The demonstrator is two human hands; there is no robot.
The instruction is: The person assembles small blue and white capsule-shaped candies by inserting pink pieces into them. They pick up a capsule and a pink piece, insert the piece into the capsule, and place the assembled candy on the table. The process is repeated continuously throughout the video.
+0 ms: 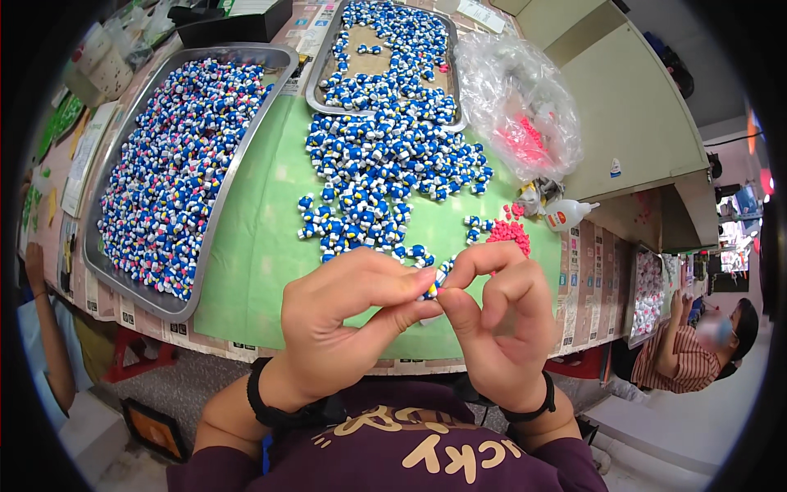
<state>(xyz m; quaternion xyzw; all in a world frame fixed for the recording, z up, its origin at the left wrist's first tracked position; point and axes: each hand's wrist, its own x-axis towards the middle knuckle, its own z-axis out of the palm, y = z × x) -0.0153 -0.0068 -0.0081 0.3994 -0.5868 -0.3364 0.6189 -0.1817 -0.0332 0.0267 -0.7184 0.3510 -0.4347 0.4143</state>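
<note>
My left hand [344, 307] is closed, with thumb and forefinger pinching a tiny blue, white and yellow figurine [431, 289]. Against it, the thumb and forefinger of my right hand [508, 324] are pinched on a tiny pink piece [441, 290], mostly hidden by the fingertips. Just beyond my hands, a large heap of similar blue and white figurines [369, 176] spreads over the green table cover [254, 271]. A small pile of pink pieces [510, 236] lies past my right hand, with a white squeeze bottle [567, 215] tipped beside it.
A metal tray [279, 56] full of figurines with pink parts stands at left. Another tray [369, 64] with more figurines is at the back. A clear plastic bag [525, 107] holds pink pieces beside a beige cabinet [648, 107]. Co-workers sit on both sides.
</note>
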